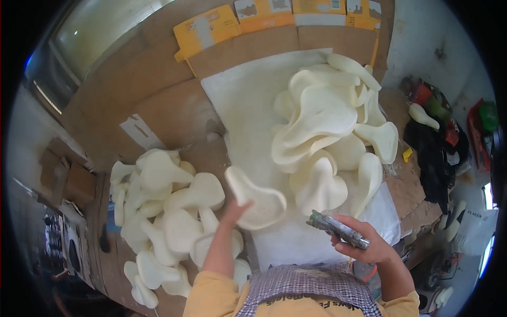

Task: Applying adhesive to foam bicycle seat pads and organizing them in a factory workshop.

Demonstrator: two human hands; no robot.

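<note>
My left hand (238, 212) grips the left edge of a cream, saddle-shaped foam pad (261, 203), holding it tilted over the white sheet. The fingers beneath the pad are partly hidden. In my right hand (364, 240) is a silvery, crusted tool that looks like a spray gun (338, 228). Its green-tinged end points left toward the pad, apart from it. Just beyond the tool, a foam pad (319, 187) lies at the near edge of a large heap of similar foam pads (327, 111).
Another heap of foam pads (182, 227) covers the left of the cardboard-lined table (163, 113). A white sheet (248, 100) lies under the right heap. Yellow boxes (206, 31) line the far edge. Dark cloth (428, 153) hangs at the right.
</note>
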